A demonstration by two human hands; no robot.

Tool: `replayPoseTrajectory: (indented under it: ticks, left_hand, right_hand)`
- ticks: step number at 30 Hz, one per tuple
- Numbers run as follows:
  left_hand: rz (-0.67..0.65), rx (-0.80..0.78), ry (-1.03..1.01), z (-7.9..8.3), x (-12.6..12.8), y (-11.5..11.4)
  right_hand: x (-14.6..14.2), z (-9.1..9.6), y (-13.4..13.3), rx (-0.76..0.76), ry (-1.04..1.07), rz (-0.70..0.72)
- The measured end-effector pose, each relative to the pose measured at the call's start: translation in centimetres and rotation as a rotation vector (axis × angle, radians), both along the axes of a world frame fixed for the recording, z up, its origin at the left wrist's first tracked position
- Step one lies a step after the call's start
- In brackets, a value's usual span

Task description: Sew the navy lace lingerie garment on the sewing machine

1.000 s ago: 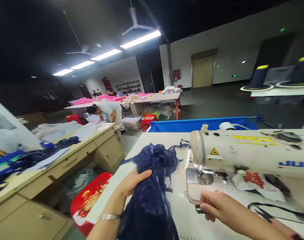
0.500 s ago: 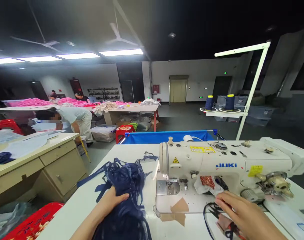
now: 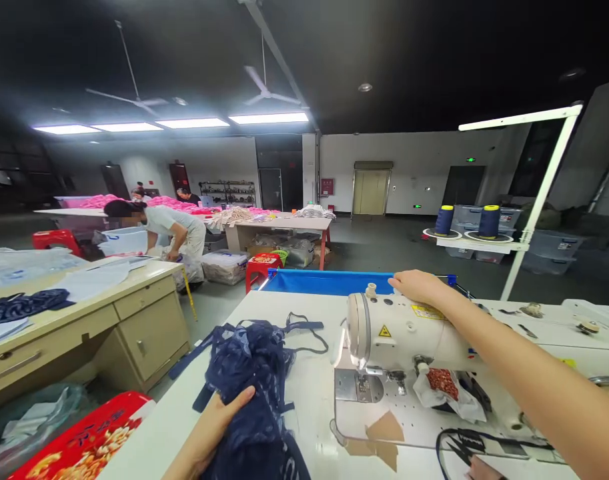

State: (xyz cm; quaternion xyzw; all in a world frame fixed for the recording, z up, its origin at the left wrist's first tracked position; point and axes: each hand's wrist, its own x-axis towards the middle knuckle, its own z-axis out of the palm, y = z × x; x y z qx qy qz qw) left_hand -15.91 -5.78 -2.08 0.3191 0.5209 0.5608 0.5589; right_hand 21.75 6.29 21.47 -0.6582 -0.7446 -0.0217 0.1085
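On the left of the white table lies a heap of navy mesh garments with thin straps. My left hand grips its near side, the thumb on top and the fingers hidden in the fabric. My right hand is at the back top edge of the white JUKI sewing machine, its fingers bent together behind the top. It covers the spot where a white round fitting with a cord showed earlier; whatever the fingers hold is hidden. The needle plate is lit, with no cloth on it.
Brown cardboard, a white bag of red bits and black straps lie by the machine. A blue cloth bin stands behind. Navy thread cones sit on a stand. A co-worker bends beside a desk.
My right hand has left the straps at front right and moved up to the machine's back top edge. My left hand stays on the navy heap. The view has shifted left.
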Motion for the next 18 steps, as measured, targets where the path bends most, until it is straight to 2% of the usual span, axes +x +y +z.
replayPoseTrajectory:
  ticks: [6,11,14,16,18]
  left_hand:
    - [-0.073,-0.017,-0.034,0.5,-0.5,0.1]
    - [-0.097,-0.039,0.014,1.3,-0.4,-0.1]
    - [-0.127,-0.075,0.056,1.2,-0.5,-0.1]
    - [-0.149,-0.108,0.075,0.9,-0.7,0.2]
    - [-0.144,-0.148,0.071,0.6,-0.9,0.6]
  right_hand:
    - [0.5,-0.5,1.2,-0.091,-0.167,-0.142]
    - [-0.5,0.2,0.5,-0.02,-0.142,-0.156]
    - [-0.6,1.8,-3.4,0.1,-0.07,-0.082]
    - [0.1,3.3,-8.1,0.182,-0.003,-0.055]
    - [1.5,4.2,-13.9,0.23,0.104,-0.037]
